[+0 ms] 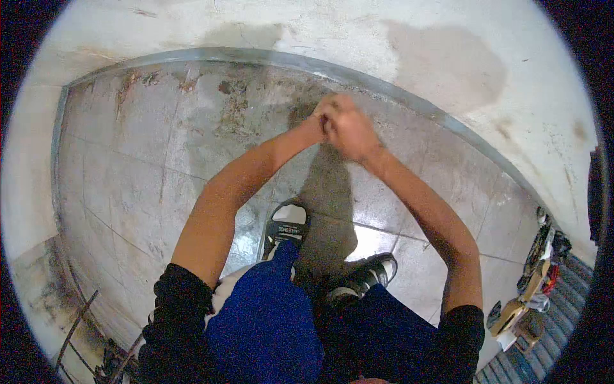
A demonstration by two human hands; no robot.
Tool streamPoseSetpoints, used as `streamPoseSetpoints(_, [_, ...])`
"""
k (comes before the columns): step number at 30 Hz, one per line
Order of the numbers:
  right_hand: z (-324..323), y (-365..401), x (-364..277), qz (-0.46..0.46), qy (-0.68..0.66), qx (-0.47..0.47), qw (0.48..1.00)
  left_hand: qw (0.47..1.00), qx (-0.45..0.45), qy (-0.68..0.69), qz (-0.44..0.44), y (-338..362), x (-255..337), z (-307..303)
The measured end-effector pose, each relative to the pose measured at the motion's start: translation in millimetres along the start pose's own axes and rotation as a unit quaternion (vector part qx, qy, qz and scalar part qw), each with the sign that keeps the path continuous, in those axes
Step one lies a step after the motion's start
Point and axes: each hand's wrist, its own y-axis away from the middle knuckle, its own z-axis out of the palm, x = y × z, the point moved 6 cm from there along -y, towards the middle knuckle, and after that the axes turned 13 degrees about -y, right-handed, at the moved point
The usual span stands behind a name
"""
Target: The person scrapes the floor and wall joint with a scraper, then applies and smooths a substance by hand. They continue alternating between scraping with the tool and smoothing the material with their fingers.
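Both of my arms reach forward over the tiled floor (211, 147), and my hands meet near the wall's base. My left hand (323, 121) is mostly covered by the other one, so its fingers are hard to make out. My right hand (352, 131) lies against it with its fingers curled in, blurred by motion. Whether anything small is between the hands cannot be seen. Below them on the floor are my feet in dark sandals, one sandal (286, 224) at the centre and the other sandal (368, 276) to its right.
A pale, stained wall (345, 32) curves round the far side, with a grey skirting strip (268, 57) along its base. Shoes and other items (511, 313) lie at the lower right beside a ridged grey surface (569, 313). Thin dark rods (77, 320) stand at the lower left.
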Motion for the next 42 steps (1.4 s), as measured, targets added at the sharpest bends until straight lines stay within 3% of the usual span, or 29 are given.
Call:
streamPoseSetpoints(1, [-6,-2,11,0.034,-0.008,0.041,0.999,0.999,0.013,-0.046,-0.001,-2,6,-4])
streamPoseSetpoints(7, [5,-6,6,-0.017,-0.161,0.022,0.987,0.945,0.089,-0.31,0.046,3,27,-17])
streamPoseSetpoints(10, [-3,-16,30,0.047,-0.042,0.08,0.995,0.882,0.241,-0.38,0.139,17,35,-24])
streamPoseSetpoints(12, [-4,-16,13,0.041,0.003,0.072,0.997,0.832,0.334,-0.399,0.191,29,41,-30])
streamPoseSetpoints(16, [7,-2,-18,0.019,-0.065,0.103,0.992,0.898,0.168,-0.389,0.119,19,37,-20])
streamPoseSetpoints(19, [9,3,-12,0.074,-0.197,0.058,0.976,0.93,0.063,-0.356,0.06,6,32,-18])
streamPoseSetpoints(22, [-10,4,4,0.087,-0.08,0.1,0.988,0.946,-0.002,-0.322,0.033,-5,30,-18])
streamPoseSetpoints(25, [-4,12,-8,0.028,-0.104,0.147,0.983,0.935,-0.076,-0.345,-0.004,-8,33,-17])
streamPoseSetpoints(28, [13,22,-26,0.123,-0.284,0.034,0.95,0.884,-0.184,-0.422,-0.082,-12,36,-20])
streamPoseSetpoints(30, [13,16,-18,0.09,-0.281,0.054,0.954,0.877,-0.216,-0.416,-0.106,-13,36,-20])
streamPoseSetpoints(31, [13,13,-11,0.074,-0.279,0.064,0.955,0.957,-0.147,-0.237,-0.075,-8,39,-19])
streamPoseSetpoints(32, [10,14,0,0.086,-0.213,0.102,0.968,0.994,-0.098,-0.05,-0.023,-1,40,-15])
streamPoseSetpoints(33, [4,12,8,0.095,-0.144,0.139,0.975,0.99,-0.03,0.139,0.021,7,36,-18])
streamPoseSetpoints(34, [0,12,14,0.104,-0.075,0.177,0.976,0.985,0.005,0.165,0.041,8,29,-18])
streamPoseSetpoints(35, [4,15,6,0.096,-0.123,0.154,0.976,0.979,0.039,0.19,0.063,10,25,-19])
streamPoseSetpoints(37, [10,27,-15,0.083,-0.217,0.103,0.967,0.995,0.039,-0.076,0.056,6,24,-11])
streamPoseSetpoints(38, [10,25,-14,0.101,-0.255,0.057,0.96,0.976,0.04,-0.209,0.052,-1,22,-9])
streamPoseSetpoints(40, [14,21,-10,0.137,-0.332,-0.035,0.933,0.885,0.037,-0.462,0.039,-12,13,-4])
streamPoseSetpoints(42, [3,22,7,0.113,-0.213,0.047,0.969,0.877,0.026,-0.478,0.046,-11,19,-3])
